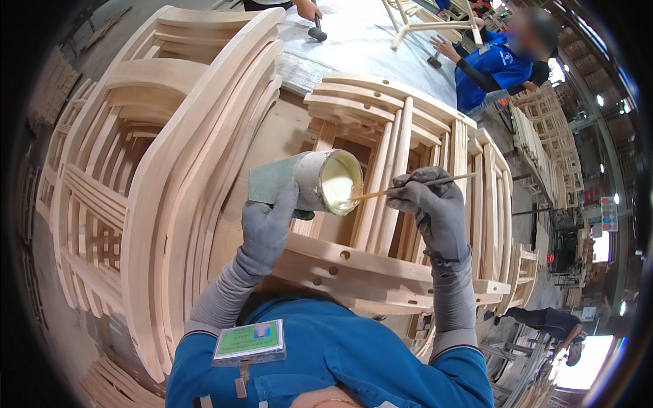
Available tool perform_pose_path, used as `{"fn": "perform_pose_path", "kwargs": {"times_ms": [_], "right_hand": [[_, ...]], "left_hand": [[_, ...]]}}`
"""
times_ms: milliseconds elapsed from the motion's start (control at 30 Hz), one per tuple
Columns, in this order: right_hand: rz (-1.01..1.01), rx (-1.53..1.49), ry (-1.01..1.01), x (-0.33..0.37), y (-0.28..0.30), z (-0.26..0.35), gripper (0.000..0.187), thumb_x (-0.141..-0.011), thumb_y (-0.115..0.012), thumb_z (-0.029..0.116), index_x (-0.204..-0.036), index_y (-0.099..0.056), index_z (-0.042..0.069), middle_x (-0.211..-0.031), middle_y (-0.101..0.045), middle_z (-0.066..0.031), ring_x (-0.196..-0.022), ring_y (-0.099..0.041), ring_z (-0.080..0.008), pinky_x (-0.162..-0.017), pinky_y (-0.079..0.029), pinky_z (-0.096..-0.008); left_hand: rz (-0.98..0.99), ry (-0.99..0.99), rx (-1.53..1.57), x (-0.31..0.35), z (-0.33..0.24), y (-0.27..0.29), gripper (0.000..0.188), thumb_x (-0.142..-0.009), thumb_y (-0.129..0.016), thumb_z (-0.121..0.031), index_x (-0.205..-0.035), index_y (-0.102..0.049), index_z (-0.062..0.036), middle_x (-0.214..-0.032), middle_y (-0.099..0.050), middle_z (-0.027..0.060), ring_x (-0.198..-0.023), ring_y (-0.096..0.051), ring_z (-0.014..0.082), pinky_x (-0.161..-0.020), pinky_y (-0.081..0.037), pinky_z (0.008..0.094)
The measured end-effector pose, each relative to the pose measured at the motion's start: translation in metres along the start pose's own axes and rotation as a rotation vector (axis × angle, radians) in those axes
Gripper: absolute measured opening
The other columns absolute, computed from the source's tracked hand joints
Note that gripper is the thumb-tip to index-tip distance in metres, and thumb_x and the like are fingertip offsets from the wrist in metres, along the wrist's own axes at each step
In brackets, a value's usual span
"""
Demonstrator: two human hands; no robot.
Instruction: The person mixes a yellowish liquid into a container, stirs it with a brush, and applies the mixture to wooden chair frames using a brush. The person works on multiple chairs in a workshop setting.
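Note:
My left hand (267,221), in a grey glove, is closed round a round pot (311,178) tipped toward the right. Thick cream-white paste, like glue, lies in the pot (338,185) and crusts its rim. A flat grey-green piece (274,179) sticks out on the pot's left side; how it joins the pot I cannot tell. Between its gloved fingers my right hand (433,207) pinches a thin wooden stick (381,193), whose tip reaches over the rim into the paste. Below both hands lies a stack of wooden frames (381,262) with round holes in their rails.
Tall stacked curved chair frames (170,197) stand close on my left. Beyond is a pale worktable (340,47), where one person's hand (308,9) grips a black mallet (317,31). A co-worker in blue (493,71) stands far right beside a wooden frame (435,26).

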State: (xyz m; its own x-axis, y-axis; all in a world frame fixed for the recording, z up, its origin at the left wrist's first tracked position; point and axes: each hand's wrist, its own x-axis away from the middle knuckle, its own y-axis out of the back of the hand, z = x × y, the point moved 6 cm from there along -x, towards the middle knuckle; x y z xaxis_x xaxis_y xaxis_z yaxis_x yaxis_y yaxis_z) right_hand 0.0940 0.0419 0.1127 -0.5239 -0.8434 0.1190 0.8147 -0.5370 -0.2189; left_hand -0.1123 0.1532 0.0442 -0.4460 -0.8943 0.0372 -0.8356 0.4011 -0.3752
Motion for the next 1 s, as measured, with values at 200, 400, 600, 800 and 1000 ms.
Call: {"fn": "perform_pose_path", "kwargs": {"times_ms": [200, 400, 600, 800, 1000], "right_hand": [[0.058, -0.325, -0.253, -0.053, 0.020, -0.038, 0.018, -0.092, -0.055, 0.014, -0.100, -0.056, -0.002, -0.091, -0.064, -0.0168, -0.083, -0.066, -0.0222, -0.070, -0.059, -0.0308], [0.088, -0.270, -0.260, -0.106, 0.017, -0.037, 0.018, -0.091, -0.056, 0.015, -0.099, -0.057, -0.001, -0.090, -0.064, -0.0134, -0.080, -0.065, -0.0201, -0.071, -0.058, -0.0293], [-0.142, 0.032, 0.259, -0.212, 0.078, 0.032, 0.022, -0.086, -0.064, 0.017, -0.097, -0.058, -0.001, -0.082, -0.063, -0.0107, -0.063, -0.063, -0.0157, -0.063, -0.058, -0.0267], [-0.218, 0.557, 0.347, -0.285, 0.091, 0.048, 0.027, -0.082, -0.070, 0.020, -0.085, -0.058, -0.004, -0.076, -0.062, -0.0110, -0.065, -0.064, -0.0171, -0.056, -0.057, -0.0273], [-0.149, 0.825, 0.336, -0.318, 0.057, 0.029, 0.031, -0.077, -0.071, 0.025, -0.080, -0.058, -0.002, -0.065, -0.061, -0.0082, -0.051, -0.059, -0.0123, -0.046, -0.048, -0.0250]], "left_hand": [[0.027, -0.004, 0.043, -0.033, 0.007, -0.007, 0.027, -0.092, -0.051, -0.011, -0.109, -0.056, 0.0092, -0.091, -0.065, 0.0129, -0.071, -0.066, 0.0170, -0.061, -0.057, 0.0271], [-0.015, 0.003, 0.085, -0.060, 0.013, 0.000, 0.028, -0.093, -0.050, -0.012, -0.110, -0.055, 0.0083, -0.094, -0.064, 0.0137, -0.073, -0.066, 0.0183, -0.061, -0.058, 0.0285], [-0.048, -0.016, 0.109, -0.071, 0.006, 0.009, 0.029, -0.094, -0.047, -0.012, -0.116, -0.051, 0.0067, -0.100, -0.062, 0.0143, -0.078, -0.065, 0.0189, -0.062, -0.058, 0.0295], [-0.053, -0.023, 0.081, -0.073, 0.004, 0.015, 0.030, -0.095, -0.046, -0.013, -0.117, -0.051, 0.0058, -0.102, -0.061, 0.0131, -0.080, -0.065, 0.0193, -0.062, -0.058, 0.0294], [-0.069, -0.005, -0.038, -0.074, 0.009, 0.030, 0.033, -0.097, -0.040, -0.015, -0.124, -0.046, 0.0032, -0.113, -0.058, 0.0133, -0.090, -0.064, 0.0185, -0.062, -0.059, 0.0288]]}}
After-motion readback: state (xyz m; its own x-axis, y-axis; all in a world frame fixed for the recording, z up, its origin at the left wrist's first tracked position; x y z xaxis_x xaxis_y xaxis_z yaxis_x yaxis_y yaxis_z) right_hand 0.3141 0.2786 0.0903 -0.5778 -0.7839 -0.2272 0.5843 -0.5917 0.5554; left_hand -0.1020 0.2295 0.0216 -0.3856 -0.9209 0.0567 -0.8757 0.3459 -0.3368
